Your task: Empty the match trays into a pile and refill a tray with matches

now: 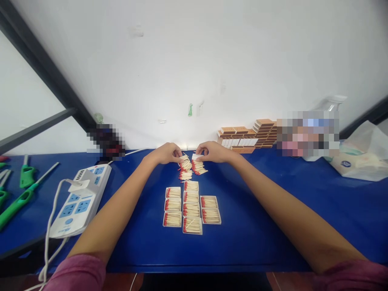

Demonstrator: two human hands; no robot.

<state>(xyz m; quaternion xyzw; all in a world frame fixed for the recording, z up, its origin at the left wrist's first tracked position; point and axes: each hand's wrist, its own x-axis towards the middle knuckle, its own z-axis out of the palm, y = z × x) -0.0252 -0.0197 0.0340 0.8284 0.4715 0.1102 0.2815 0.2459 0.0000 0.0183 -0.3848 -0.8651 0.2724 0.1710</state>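
Note:
My right hand pinches a small white matchbox tray near the back of the blue table. Red-tipped matches lie fanned out just in front of that tray. Across from it, my left hand has its fingers closed at the edge of a loose bunch of matches; the fingertips are partly hidden. More matches spread below this bunch. Closer to me, several matchbox trays filled with matches stand in three columns: left, middle and right.
Stacked brown-sided matchboxes stand against the wall at back right. A white power strip with a cable and green long-necked lighters lie on the left. At far right sits a tissue pack. The blue table ends near me.

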